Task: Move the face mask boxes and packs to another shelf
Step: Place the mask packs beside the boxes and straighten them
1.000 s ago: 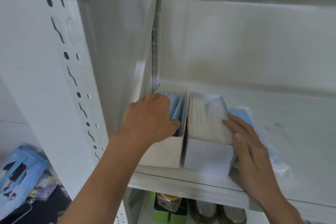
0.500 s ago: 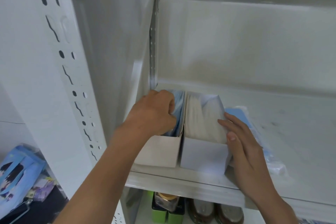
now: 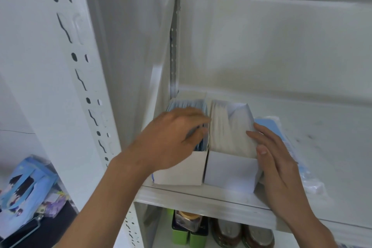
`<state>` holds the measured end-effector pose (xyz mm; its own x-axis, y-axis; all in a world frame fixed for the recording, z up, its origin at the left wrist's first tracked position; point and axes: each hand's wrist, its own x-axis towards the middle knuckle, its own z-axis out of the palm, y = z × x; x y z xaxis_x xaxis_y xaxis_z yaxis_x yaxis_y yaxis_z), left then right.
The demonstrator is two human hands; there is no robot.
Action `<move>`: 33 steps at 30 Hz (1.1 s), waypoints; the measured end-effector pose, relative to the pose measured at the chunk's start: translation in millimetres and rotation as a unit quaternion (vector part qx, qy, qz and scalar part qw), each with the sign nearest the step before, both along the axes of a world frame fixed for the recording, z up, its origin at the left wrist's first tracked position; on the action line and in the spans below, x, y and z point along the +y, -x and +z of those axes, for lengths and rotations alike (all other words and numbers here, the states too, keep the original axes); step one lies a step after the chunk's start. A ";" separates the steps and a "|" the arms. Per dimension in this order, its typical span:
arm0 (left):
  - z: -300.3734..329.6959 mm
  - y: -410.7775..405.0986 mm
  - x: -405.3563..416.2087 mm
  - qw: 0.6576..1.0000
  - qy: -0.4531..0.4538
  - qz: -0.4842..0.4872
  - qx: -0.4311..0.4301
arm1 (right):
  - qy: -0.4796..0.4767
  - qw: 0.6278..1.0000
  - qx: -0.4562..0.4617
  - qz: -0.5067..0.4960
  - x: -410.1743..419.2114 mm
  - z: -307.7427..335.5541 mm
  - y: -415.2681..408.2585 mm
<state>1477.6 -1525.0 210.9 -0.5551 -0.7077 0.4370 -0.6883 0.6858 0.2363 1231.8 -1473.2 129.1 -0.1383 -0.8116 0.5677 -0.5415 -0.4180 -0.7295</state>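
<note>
Two open white face mask boxes stand side by side at the left end of a white metal shelf (image 3: 201,199). The left box (image 3: 181,175) holds blue masks, the right box (image 3: 229,173) white ones. My left hand (image 3: 173,137) lies over the top of the left box, its fingers stretched towards the right box, blurred by motion. Flat against the right box's right side, my right hand (image 3: 279,167) presses with straight fingers. A clear plastic pack of blue masks (image 3: 269,125) lies on the shelf just right of that hand, partly hidden by it.
The slotted shelf upright (image 3: 80,66) and the side wall close in on the left. On the shelf below stand green tins (image 3: 181,231) and brown glossy items (image 3: 227,231). A blue printed bag (image 3: 22,187) lies lower left. Bare shelf stretches to the right.
My left hand has come up out of the left box and its curled fingers have straightened over the masks. My right hand has stayed against the right box.
</note>
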 end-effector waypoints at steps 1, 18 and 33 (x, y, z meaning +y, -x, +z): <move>-3.8 -1.3 -0.5 1.000 -0.023 0.004 -0.018 | 0.001 1.000 0.001 0.000 0.0 0.3 -0.3; -7.4 -1.7 3.2 0.993 0.014 0.111 0.026 | -0.006 1.000 -0.006 -0.002 2.0 0.1 -1.2; -23.7 -6.7 -12.4 0.972 -0.098 0.207 0.056 | -0.139 0.988 0.055 0.023 5.8 8.8 -0.5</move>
